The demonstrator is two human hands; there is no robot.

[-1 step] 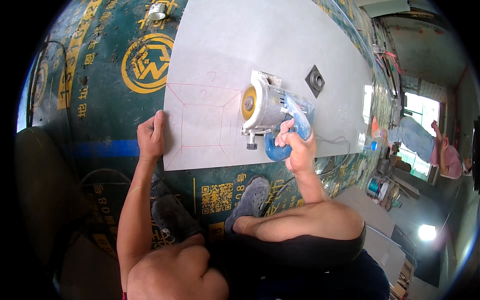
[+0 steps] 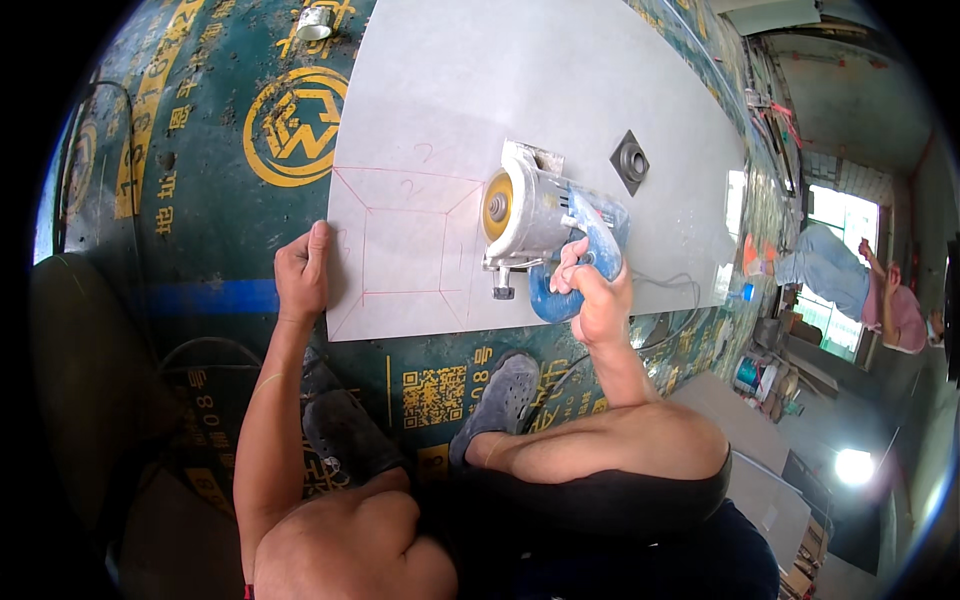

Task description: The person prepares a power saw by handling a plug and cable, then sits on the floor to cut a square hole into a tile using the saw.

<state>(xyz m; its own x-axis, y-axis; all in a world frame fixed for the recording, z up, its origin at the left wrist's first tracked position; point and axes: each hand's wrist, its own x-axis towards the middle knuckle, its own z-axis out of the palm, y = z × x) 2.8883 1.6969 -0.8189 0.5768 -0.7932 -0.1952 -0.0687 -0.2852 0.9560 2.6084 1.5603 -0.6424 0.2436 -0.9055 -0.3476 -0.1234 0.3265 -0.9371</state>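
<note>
A large light-grey tile (image 2: 480, 80) lies before me, with red pencil lines marking nested rectangles joined at the corners near its left end. My left hand (image 2: 302, 270) is closed on the tile's left edge, the thumb uppermost and the other fingers partly hidden. In my right hand (image 2: 600, 300) is the blue handle of a handheld tile cutter (image 2: 540, 210), silver-bodied with a round yellow blade disc. The cutter rests on the tile, just right of the red lines. Beyond it lies a dark square floor drain (image 2: 631, 161) with a round hole.
Green floor sheeting (image 2: 210, 230) with yellow print spreads under the tile. A roll of tape (image 2: 314, 23) sits at the far left. The cutter's cable (image 2: 665, 280) trails right. My shoes (image 2: 500, 400) are close to the near edge. Another person (image 2: 850, 285) stands at the right.
My hands, the cutter and the tile stay in place. The other person at the right has shifted slightly.
</note>
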